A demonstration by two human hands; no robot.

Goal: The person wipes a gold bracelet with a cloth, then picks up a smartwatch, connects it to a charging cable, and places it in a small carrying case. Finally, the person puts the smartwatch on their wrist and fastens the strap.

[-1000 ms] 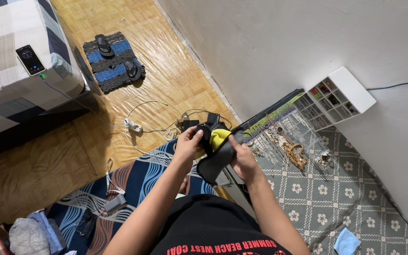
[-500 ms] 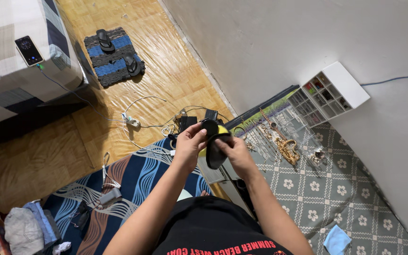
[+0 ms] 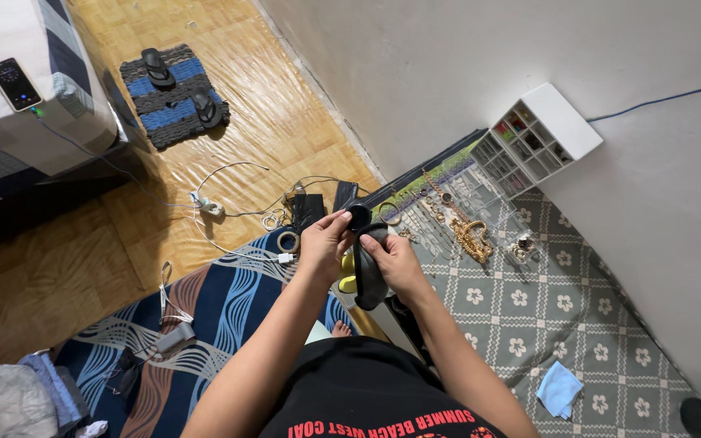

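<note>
While I sit on the floor, I hold a dark soft pouch (image 3: 369, 272) up in front of me with both hands. My left hand (image 3: 324, 243) pinches its top edge, close to a small round black part (image 3: 359, 216). My right hand (image 3: 395, 259) wraps around the side, with my fingers curled over the cloth. So both hands are closed on the pouch, not open.

I think the pouch is light. It droops and folds where I hold it, so it is floppy, not stiff. A bit of yellow (image 3: 348, 276) peeks out at its lower left side; I cannot tell what it is. The cloth does not look slippery, and I do not think it breaks easily. The best place to grab it seems to be the top rim, one hand on each side, so it stays open. If I hold only the bottom, it may flop over.

The pouch hangs in the air above the edge of a blue wavy mat (image 3: 229, 304). To my right lies a grey flower cloth (image 3: 578, 324) with gold chains (image 3: 470, 238) on it. A white box with little slots (image 3: 533, 138) leans on the wall. Cables (image 3: 229, 211) lie on the wood floor near my left hand.
</note>
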